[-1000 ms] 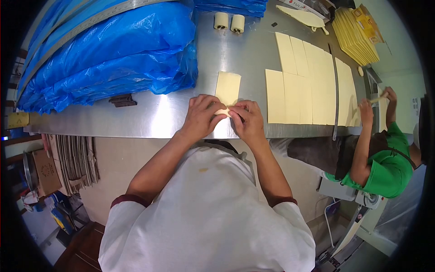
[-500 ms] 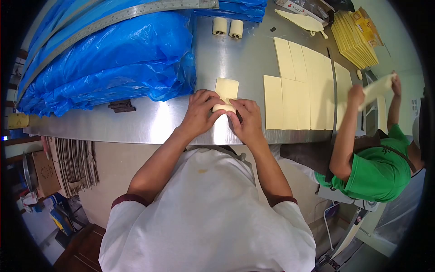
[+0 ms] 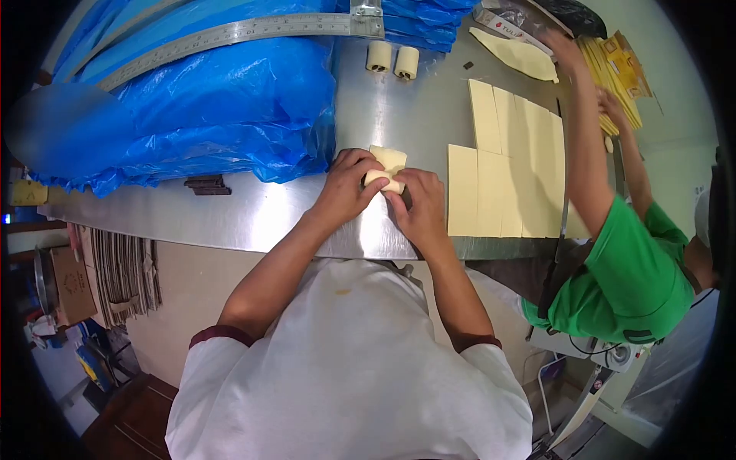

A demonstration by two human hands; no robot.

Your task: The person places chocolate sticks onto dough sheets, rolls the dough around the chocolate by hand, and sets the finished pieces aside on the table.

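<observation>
My left hand [image 3: 346, 186] and my right hand [image 3: 418, 205] pinch the two ends of a pale dough strip [image 3: 389, 159], its near part curled into a roll. A short flat part of the strip still lies beyond the roll. Two finished-looking dough rolls [image 3: 379, 56] stand farther back on the metal table, dark filling showing in their near ends. To the right of my right hand lie flat dough rectangles [image 3: 502, 188] in rows. Dark brown sticks [image 3: 207, 185], apparently chocolate, rest in a small pile to the left of my left hand.
Blue plastic-covered stacks [image 3: 222, 107] with a metal ruler [image 3: 230, 32] on top fill the left of the metal table [image 3: 261, 211]. At right, a co-worker in a green shirt [image 3: 636, 268] reaches across near a yellow stack [image 3: 598, 73] and a dough scrap [image 3: 514, 54].
The roll between my hands has turned away from me, and the flat part is shorter. The co-worker's arms have swung toward the back; the dough sheet they held no longer shows.
</observation>
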